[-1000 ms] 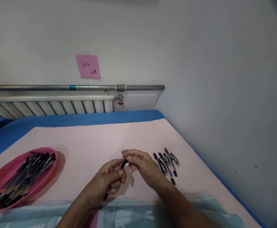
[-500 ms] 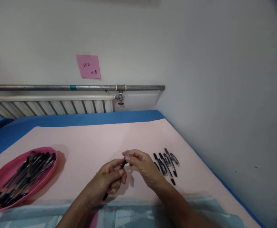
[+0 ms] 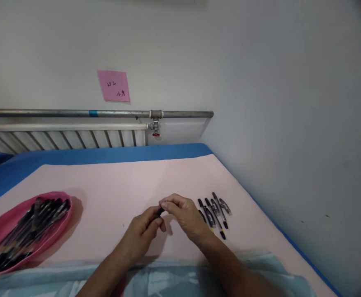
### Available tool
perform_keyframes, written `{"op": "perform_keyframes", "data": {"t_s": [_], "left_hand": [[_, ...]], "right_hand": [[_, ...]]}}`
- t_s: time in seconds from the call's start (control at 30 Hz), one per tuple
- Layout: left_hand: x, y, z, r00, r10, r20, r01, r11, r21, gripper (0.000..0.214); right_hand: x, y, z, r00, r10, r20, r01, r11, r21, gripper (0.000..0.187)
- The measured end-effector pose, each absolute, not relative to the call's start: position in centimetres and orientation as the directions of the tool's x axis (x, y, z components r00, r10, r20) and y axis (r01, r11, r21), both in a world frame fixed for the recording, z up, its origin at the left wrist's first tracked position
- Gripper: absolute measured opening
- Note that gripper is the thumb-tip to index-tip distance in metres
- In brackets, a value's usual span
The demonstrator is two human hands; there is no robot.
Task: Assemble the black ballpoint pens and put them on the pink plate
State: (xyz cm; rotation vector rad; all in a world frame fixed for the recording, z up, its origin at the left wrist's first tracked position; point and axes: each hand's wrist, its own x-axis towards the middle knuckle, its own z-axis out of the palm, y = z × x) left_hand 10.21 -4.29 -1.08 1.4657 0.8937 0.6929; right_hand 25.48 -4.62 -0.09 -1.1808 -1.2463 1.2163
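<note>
My two hands meet over the pink sheet [image 3: 121,185], low in the middle of the head view. A black pen [image 3: 160,212] is gripped between them; only its short upper end shows. My left hand [image 3: 141,235] wraps round the pen's body. The fingertips of my right hand [image 3: 183,216] pinch the pen's top end. Just right of my right hand lies a small row of black pens and clear caps [image 3: 215,209] on the sheet. A pink oval tray [image 3: 1,222] at the left holds several black pens [image 3: 29,231].
The pink sheet lies on a blue table cover [image 3: 106,154]. A radiator [image 3: 66,138] and a metal pipe [image 3: 106,113] run along the back wall, with a pink note [image 3: 113,85] above. A white wall stands close on the right. Pale blue-green cloth [image 3: 174,280] lies at the near edge.
My hands have closed in on each other, and less of the pen shows between them. The pen's lower end under my left hand is now hidden.
</note>
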Motion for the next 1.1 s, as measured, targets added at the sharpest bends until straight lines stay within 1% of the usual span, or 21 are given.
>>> {"op": "perform_keyframes", "data": {"t_s": [0.07, 0.13, 0.2, 0.23, 0.3, 0.37, 0.43, 0.5, 0.57, 0.67, 0.73, 0.8, 0.83, 0.9, 0.93, 0.97, 1.0, 1.03, 1.07, 1.1], "left_hand": [[10.1, -4.3, -1.2, 0.519, 0.85, -0.094, 0.147, 0.019, 0.989, 0.032], [10.0, -4.2, -1.3, 0.508, 0.852, -0.126, 0.131, 0.068, 0.989, 0.036], [10.0, -4.1, -1.4, 0.496, 0.855, -0.151, 0.101, 0.116, 0.988, 0.037], [10.0, -4.1, -1.4, 0.495, 0.854, -0.163, 0.089, 0.137, 0.987, 0.037], [10.0, -4.0, -1.5, 0.491, 0.852, -0.183, 0.083, 0.163, 0.983, 0.036], [10.1, -4.0, -1.6, 0.491, 0.848, -0.199, 0.099, 0.172, 0.98, 0.035], [10.1, -4.0, -1.6, 0.492, 0.847, -0.201, 0.122, 0.161, 0.979, 0.035], [10.2, -4.1, -1.5, 0.494, 0.848, -0.191, 0.142, 0.138, 0.98, 0.034], [10.3, -4.2, -1.3, 0.497, 0.848, -0.185, 0.155, 0.123, 0.98, 0.032], [10.3, -4.3, -1.2, 0.505, 0.844, -0.18, 0.165, 0.11, 0.98, 0.03], [10.3, -4.4, -1.3, 0.513, 0.84, -0.174, 0.174, 0.097, 0.98, 0.029], [10.4, -4.4, -1.4, 0.527, 0.831, -0.178, 0.178, 0.098, 0.979, 0.028], [10.4, -4.4, -1.5, 0.538, 0.822, -0.185, 0.172, 0.108, 0.979, 0.027], [10.5, -4.4, -1.6, 0.555, 0.806, -0.207, 0.151, 0.147, 0.978, 0.027], [10.6, -4.4, -1.6, 0.56, 0.799, -0.218, 0.137, 0.171, 0.976, 0.027], [10.6, -4.4, -1.6, 0.562, 0.795, -0.23, 0.122, 0.195, 0.973, 0.028], [10.7, -4.4, -1.6, 0.561, 0.792, -0.241, 0.108, 0.218, 0.97, 0.028], [10.7, -4.4, -1.6, 0.558, 0.791, -0.251, 0.096, 0.238, 0.966, 0.029], [10.7, -4.4, -1.6, 0.557, 0.79, -0.256, 0.085, 0.253, 0.964, 0.03], [10.7, -4.4, -1.7, 0.558, 0.789, -0.257, 0.074, 0.262, 0.962, 0.031]], "right_hand": [[26.4, -4.5, 0.4, 0.01, 1.0, 0.007, 0.064, 0.006, -0.998, 0.023], [27.9, -4.5, 1.0, 0.131, 0.991, 0.022, 0.137, 0.004, -0.991, 0.025], [29.7, -4.7, 1.5, 0.243, 0.968, 0.068, 0.277, -0.002, -0.961, 0.022], [30.5, -4.8, 1.7, 0.255, 0.963, 0.085, 0.377, -0.018, -0.926, 0.019], [31.5, -5.2, 1.7, 0.213, 0.974, 0.075, 0.597, -0.069, -0.8, 0.015], [31.6, -5.5, 1.4, 0.137, 0.991, 0.014, 0.795, -0.101, -0.598, 0.013], [31.0, -5.7, 0.9, 0.071, 0.996, -0.061, 0.918, -0.089, -0.385, 0.012], [30.2, -5.9, 0.4, 0.021, 0.994, -0.11, 0.97, -0.047, -0.237, 0.014], [29.5, -6.0, 0.1, -0.01, 0.991, -0.132, 0.986, -0.012, -0.165, 0.018], [28.6, -6.2, -0.2, -0.027, 0.991, -0.132, 0.99, 0.008, -0.137, 0.023], [28.2, -6.3, -0.3, -0.047, 0.99, -0.134, 0.987, 0.025, -0.159, 0.024], [27.7, -6.3, -0.2, -0.082, 0.989, -0.12, 0.969, 0.051, -0.244, 0.02], [27.6, -6.1, -0.2, -0.091, 0.992, -0.092, 0.944, 0.056, -0.325, 0.017], [27.4, -5.8, 0.1, -0.037, 0.999, 0.005, 0.823, 0.033, -0.567, 0.011], [27.5, -5.6, 0.3, 0.031, 0.998, 0.052, 0.707, 0.016, -0.707, 0.009], [27.5, -5.4, 0.5, 0.115, 0.99, 0.078, 0.553, 0.001, -0.833, 0.009], [27.6, -5.3, 0.8, 0.192, 0.978, 0.078, 0.379, -0.001, -0.925, 0.01], [27.6, -5.2, 0.9, 0.246, 0.967, 0.061, 0.209, 0.009, -0.978, 0.012], [27.6, -5.1, 1.1, 0.269, 0.962, 0.041, 0.064, 0.024, -0.998, 0.014], [27.5, -5.1, 1.2, 0.272, 0.962, 0.024, -0.046, 0.038, -0.998, 0.016]]}}
